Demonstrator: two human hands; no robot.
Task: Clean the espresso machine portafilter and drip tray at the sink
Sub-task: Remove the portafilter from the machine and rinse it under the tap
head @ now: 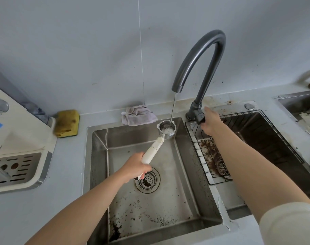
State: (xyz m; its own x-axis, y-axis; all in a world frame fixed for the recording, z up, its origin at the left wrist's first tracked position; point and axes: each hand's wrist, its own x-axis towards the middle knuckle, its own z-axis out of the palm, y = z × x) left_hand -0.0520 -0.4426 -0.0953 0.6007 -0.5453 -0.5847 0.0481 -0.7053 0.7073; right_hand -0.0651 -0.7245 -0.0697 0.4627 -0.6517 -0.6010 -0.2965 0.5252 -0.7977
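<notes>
- Dark coffee grounds (115, 230) lie scattered over the floor of the left sink basin (177, 200), thickest in its near left corner.
- A round drain strainer (148, 181) sits in the middle of that basin's floor, with a clump of grounds on it.
- The left hand (135, 169) is above the strainer, its fingers wrapped tight round the near end of the portafilter's white handle.
- The portafilter (155, 149) is held over the basin and slants away toward the far right corner, where its metal basket faces up under the spout.
- A thin water stream (173, 106) falls from the spout into the basket.
- A black wire rack (197, 149) hangs in the right basin (267, 138), just beside the divider. Brown grounds are smeared on that basin's floor round a second strainer (221, 167).
- The right hand (211, 123) reaches across the rack to the faucet lever (200, 118) and touches it. Whether its fingers curl round the lever I cannot tell, as the back of the hand hides them.
- The drip tray (14, 169), slotted metal in a white frame, sits in the base of the espresso machine (18, 131) at the left edge of the countertop (67, 174).
- A yellow sponge (67, 123) lies at the far edge of the countertop beside the machine.
- A crumpled pale cloth (138, 115) rests on the far rim of the left basin.
- The dark gooseneck faucet (200, 59) rises from the far rim between the two basins.
</notes>
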